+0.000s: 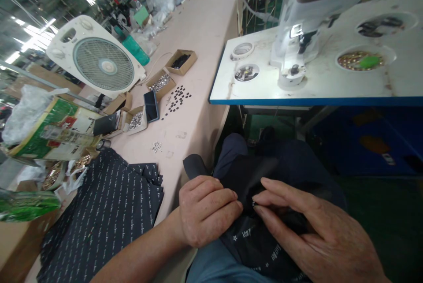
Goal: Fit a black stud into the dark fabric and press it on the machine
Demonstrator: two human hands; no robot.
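Far left: clear bag (24, 111) and green printed box (49, 128) at the bench (205, 23) edge. White box fan (95, 60) lies tilted behind them. Stack of dark printed fabric pieces (109, 212) sits on the bench near the front, corners fanned.

Mid bench: small cardboard trays, one with silvery parts (161, 82), one with black parts (181, 61); loose black studs (176, 98) scattered just beside a phone (151, 106).

Left hand (206, 210) is curled closed, fingertips pinching the dark fabric piece (261, 230), which lies on the person's lap, below the bench edge. Right hand (317, 230) is flatter, thumb and forefinger pinched narrow on the same piece, where a small shiny stud (253, 203) shows between the two hands.

Handling, my read: fabric is light, limp, folds on itself; won't hold shape unsupported. Best gripped close around the stud with both hands so that spot stays taut. Stud is tiny and probably slippery, easy to lose in the folds.

Right: white press machine (297, 31) on a white table (313, 84), recessed cups with brass-coloured parts (358, 60).
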